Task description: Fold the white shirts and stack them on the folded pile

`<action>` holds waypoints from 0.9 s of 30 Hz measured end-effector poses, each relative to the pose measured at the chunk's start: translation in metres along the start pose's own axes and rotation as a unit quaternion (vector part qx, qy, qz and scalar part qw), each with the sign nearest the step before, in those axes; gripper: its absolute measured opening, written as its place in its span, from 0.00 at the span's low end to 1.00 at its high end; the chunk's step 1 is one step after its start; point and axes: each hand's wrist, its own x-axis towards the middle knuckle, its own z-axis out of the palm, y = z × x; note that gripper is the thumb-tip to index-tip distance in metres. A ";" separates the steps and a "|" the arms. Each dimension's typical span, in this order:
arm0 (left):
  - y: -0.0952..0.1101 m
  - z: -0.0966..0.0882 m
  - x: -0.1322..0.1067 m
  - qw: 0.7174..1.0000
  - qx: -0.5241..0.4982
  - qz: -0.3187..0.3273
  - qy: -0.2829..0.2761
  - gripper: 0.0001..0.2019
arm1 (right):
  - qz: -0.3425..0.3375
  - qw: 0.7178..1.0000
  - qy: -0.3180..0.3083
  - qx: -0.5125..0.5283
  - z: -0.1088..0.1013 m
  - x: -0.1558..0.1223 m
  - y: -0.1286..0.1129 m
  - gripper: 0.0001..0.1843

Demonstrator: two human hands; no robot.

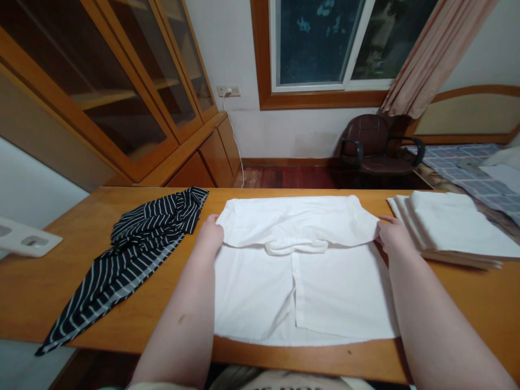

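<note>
A white button-front shirt [260, 292] lies on the wooden table [162, 319] in front of me. Its upper part is folded down over the body, with the collar lying near the middle. At the fold's left corner, my left hand [212, 234] is closed on the cloth. My right hand [392, 235] grips the matching right corner, its thumb and fingers pinching the edge. The shirt's lower half lies mostly flat, its front opening parted a little at the hem.
Left of the shirt lies a crumpled black-and-white striped garment [150, 238]. A stack of folded white cloths [450, 225] sits at the right. A white plastic piece with slots [30, 238] juts in at the far left. Beyond the table stand a glass-door cabinet [179, 130] and a brown armchair [374, 141].
</note>
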 end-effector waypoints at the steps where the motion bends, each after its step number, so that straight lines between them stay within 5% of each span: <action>1: -0.001 0.000 0.000 1.000 0.001 0.005 -0.001 0.23 | 0.008 1.000 0.016 -0.017 -0.002 0.000 0.000 0.27; 5: -0.003 0.000 -0.001 0.999 0.031 0.027 -0.034 0.20 | -0.007 0.987 0.033 -0.154 -0.014 -0.006 -0.010 0.19; 8: -0.002 0.002 -0.002 0.996 0.062 0.020 -0.053 0.18 | -0.027 0.959 -0.013 -0.283 -0.015 -0.011 -0.020 0.23; 14: -0.001 0.005 -0.005 0.991 0.133 0.009 0.005 0.23 | -0.047 0.922 -0.042 -0.382 -0.008 -0.019 -0.025 0.33; 27: -0.018 0.009 0.013 0.991 0.121 -0.026 -0.054 0.18 | 0.011 0.948 -0.050 -0.315 -0.015 -0.002 -0.012 0.25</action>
